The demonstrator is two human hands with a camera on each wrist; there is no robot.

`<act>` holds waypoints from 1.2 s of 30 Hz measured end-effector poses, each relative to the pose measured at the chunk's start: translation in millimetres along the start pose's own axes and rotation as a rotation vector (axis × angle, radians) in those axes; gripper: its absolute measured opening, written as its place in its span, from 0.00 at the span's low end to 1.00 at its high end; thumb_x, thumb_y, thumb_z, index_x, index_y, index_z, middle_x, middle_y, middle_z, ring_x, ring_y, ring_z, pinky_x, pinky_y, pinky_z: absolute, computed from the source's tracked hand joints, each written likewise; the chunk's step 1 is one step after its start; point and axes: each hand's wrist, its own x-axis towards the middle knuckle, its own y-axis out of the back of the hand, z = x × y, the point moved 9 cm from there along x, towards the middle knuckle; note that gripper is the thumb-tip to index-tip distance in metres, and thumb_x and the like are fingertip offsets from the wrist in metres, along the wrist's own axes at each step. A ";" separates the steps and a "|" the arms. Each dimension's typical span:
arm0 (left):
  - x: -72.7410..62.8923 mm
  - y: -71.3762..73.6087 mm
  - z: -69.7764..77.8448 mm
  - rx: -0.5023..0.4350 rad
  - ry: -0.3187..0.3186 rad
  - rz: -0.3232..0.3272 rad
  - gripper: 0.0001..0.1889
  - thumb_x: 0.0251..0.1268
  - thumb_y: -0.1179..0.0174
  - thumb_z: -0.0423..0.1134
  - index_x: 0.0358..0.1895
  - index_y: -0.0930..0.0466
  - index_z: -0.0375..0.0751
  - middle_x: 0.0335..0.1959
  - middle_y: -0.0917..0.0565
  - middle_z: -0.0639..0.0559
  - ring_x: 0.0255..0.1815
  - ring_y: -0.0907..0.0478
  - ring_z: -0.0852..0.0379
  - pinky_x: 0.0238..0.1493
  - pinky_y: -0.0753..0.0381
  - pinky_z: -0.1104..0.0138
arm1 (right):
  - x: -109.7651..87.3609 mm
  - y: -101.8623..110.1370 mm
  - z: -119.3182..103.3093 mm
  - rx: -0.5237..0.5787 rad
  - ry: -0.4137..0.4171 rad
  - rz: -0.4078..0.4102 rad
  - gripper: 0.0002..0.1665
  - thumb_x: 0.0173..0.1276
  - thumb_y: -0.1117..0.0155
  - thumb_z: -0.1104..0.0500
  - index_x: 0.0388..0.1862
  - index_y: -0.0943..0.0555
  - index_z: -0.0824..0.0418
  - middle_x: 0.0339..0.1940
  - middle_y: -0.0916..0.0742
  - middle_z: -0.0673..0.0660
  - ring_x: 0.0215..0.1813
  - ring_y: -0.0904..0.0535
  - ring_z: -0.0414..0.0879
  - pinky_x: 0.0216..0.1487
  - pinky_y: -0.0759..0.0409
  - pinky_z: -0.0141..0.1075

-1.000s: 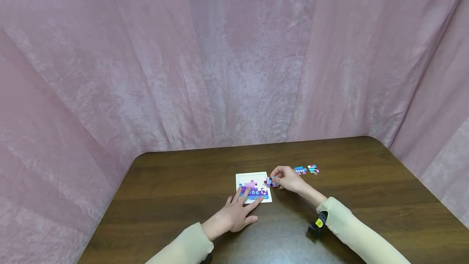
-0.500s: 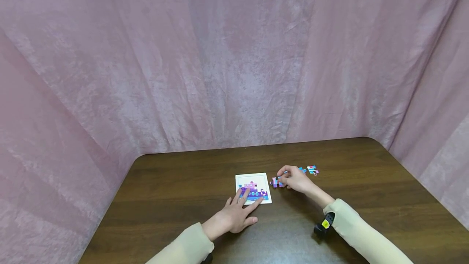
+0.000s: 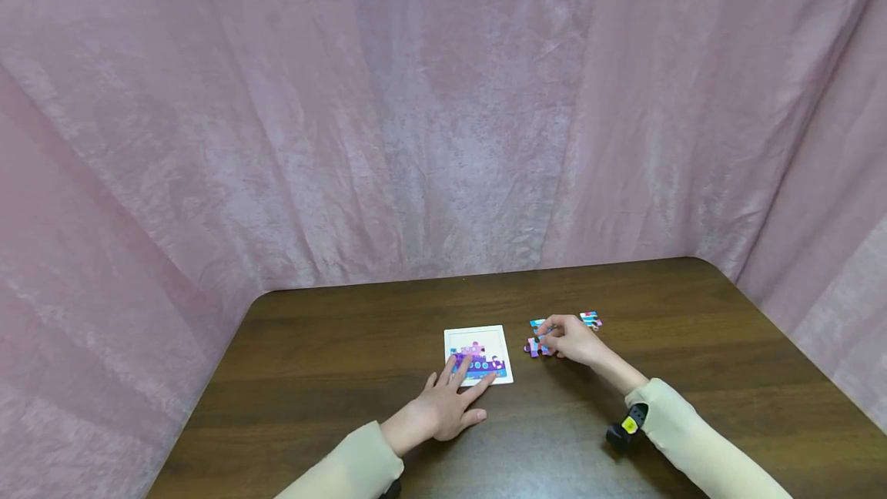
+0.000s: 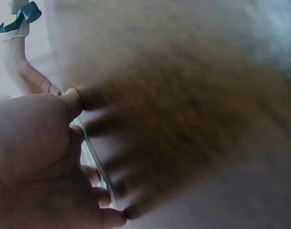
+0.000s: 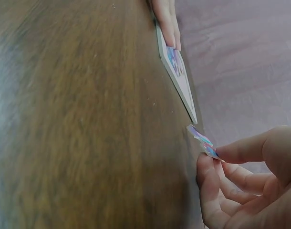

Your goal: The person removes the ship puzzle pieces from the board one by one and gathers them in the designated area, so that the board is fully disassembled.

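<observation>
Resting the left hand point(image 3: 443, 410) on the board point(image 3: 490, 336), flat on the bench point(image 3: 360, 329), with spread fingers point(image 3: 480, 387) over the lower, purple-and-blue picture point(image 3: 483, 366); pinching a piece point(image 5: 201, 139), pink and blue, between thumb and fingers of the right hand point(image 3: 575, 339), just to the right of the board and apart from it. Tilted in the right wrist view; impossible to tell whether touching the bench. With a far piece point(image 3: 589, 317) on the bench beyond the right hand, and with blue patches point(image 3: 537, 323) beside the right fingers, perhaps of a second piece, too hidden for certainty. Best judged a matter of light handling: better to press the board evenly, just hard enough against sliding; to grip the piece by its cut edges rather than across the knobs; to turn it with a small roll of the thumb, printed side up and level; to compare its colours with the picture before any contact; to lift clear of anything alongside instead of dragging across it. Likely, being thin and small, to tip or flick out under too tight a pinch
</observation>
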 end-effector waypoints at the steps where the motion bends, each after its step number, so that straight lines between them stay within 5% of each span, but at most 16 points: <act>1: -0.2 0.0 -0.1 0.003 0.002 0.000 0.30 0.74 0.59 0.61 0.76 0.53 0.70 0.80 0.55 0.46 0.80 0.55 0.42 0.72 0.41 0.46 | -0.3 0.6 1.2 0.005 -0.005 -0.001 0.08 0.65 0.42 0.69 0.42 0.22 0.72 0.28 0.14 0.60 0.28 0.22 0.43 0.28 0.23 0.35; 20: -1.8 2.5 0.5 0.013 0.008 -0.001 0.30 0.73 0.59 0.61 0.76 0.53 0.70 0.80 0.55 0.47 0.80 0.55 0.43 0.72 0.40 0.47 | -1.2 14.2 8.8 -0.123 0.045 0.032 0.04 0.59 0.41 0.72 0.34 0.21 0.71 0.18 0.18 0.53 0.23 0.24 0.40 0.24 0.28 0.28; 36: -2.7 2.0 0.7 0.007 0.005 0.011 0.30 0.74 0.60 0.61 0.76 0.52 0.70 0.80 0.55 0.46 0.79 0.54 0.42 0.73 0.41 0.47 | 0.3 21.3 8.6 -0.248 0.000 0.059 0.04 0.55 0.35 0.71 0.29 0.16 0.65 0.17 0.16 0.51 0.22 0.23 0.39 0.27 0.27 0.32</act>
